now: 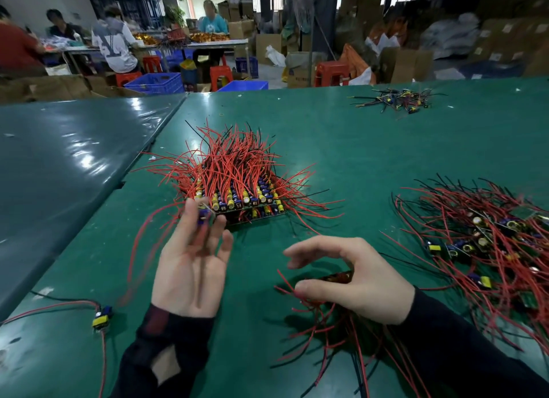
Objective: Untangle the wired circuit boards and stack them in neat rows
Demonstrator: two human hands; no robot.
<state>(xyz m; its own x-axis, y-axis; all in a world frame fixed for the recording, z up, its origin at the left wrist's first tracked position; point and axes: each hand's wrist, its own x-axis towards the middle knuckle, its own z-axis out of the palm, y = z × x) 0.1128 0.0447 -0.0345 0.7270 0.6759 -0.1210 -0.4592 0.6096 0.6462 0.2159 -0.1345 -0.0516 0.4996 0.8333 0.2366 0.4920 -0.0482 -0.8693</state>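
Table: a green mat (341, 148) covers it; a seam runs up past the left hand
Room: a workshop; people sit at a far table (208, 43); boxes, red stools and blue crates stand behind
Left hand (190, 267): palm up, fingers straight; a blurred board (204, 213) sits at the fingertips, its wires trailing down
Right hand (353, 279): fingers curled round a bunch (338, 277) of boards; red wires spill below it
Stack (240, 198): neat rows just past the left hand
Pile (481, 243): tangled, right of the right hand
Stray board (102, 317): left of the left wrist
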